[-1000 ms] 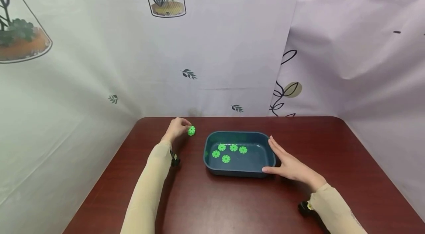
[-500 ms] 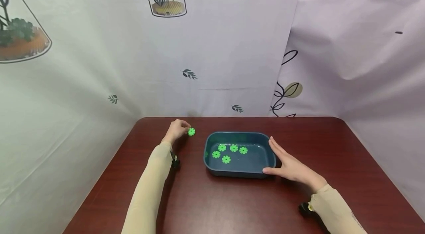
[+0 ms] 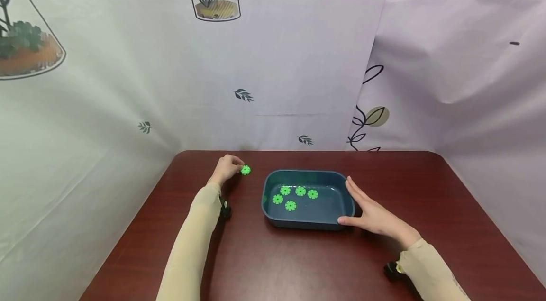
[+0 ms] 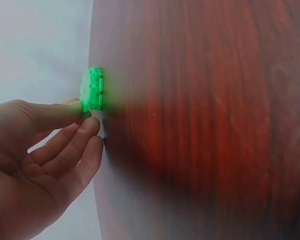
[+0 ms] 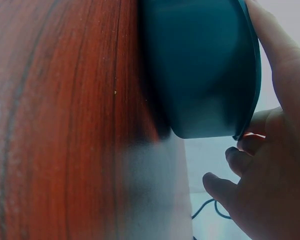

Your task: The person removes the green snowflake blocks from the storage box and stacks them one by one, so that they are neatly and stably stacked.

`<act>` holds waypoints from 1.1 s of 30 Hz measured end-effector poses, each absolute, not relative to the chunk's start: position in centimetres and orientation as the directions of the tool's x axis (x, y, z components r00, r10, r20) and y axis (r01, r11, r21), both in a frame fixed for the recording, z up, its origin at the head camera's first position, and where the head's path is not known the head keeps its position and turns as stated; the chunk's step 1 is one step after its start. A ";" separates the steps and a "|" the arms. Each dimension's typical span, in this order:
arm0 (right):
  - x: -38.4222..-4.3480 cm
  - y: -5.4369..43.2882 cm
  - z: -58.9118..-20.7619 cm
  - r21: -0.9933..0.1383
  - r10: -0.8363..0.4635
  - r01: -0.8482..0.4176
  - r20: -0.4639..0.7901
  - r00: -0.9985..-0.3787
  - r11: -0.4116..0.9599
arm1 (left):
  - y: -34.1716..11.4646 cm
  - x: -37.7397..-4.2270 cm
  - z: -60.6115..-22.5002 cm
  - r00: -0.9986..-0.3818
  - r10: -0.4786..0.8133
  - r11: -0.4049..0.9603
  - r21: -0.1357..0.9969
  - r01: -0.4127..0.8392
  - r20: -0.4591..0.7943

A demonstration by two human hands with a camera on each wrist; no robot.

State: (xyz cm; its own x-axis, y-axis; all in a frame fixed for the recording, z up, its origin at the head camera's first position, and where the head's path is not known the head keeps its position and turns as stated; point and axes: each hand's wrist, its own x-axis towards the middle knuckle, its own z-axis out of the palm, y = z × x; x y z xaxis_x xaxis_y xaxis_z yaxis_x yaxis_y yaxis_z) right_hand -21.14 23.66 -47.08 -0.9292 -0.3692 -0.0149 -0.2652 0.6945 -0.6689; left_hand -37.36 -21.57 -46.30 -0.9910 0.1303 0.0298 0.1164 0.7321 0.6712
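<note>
My left hand [image 3: 227,168] is at the back left of the table, thumb and fingertips pinching a green snowflake disc [image 3: 245,170]. In the left wrist view the green disc [image 4: 90,90] shows as thin notched layers edge-on, low over the table, with the lower fingertips [image 4: 92,145] close to the wood. My right hand [image 3: 377,215] rests on the right end of a dark blue rectangular bin [image 3: 309,226], thumb at the near rim and straight fingers along the end. Inside the bin, several flat green discs [image 3: 290,205] lie spread over its left part.
The dark red wooden table [image 3: 273,263] has rounded back corners. Behind it and at both sides hang pale printed cloths [image 3: 294,78]. The bin stands right of the left hand, near the middle of the table.
My left hand has come down slightly with its disc. Two overlapping discs showed there a second ago; now they look like one from above. The right hand and bin stay put.
</note>
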 end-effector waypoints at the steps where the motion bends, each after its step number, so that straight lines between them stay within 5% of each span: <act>1: -21.1 23.7 -47.1 -0.669 -0.369 -0.265 -0.014 -0.929 0.694 | -21.6 -37.4 -46.3 -0.991 0.130 0.732 0.672 0.116 0.030; 33: -21.1 23.7 -47.1 -0.676 -0.379 -0.281 0.002 -0.925 0.681 | -21.4 -38.0 -47.1 -0.951 0.302 0.762 0.615 0.203 -0.061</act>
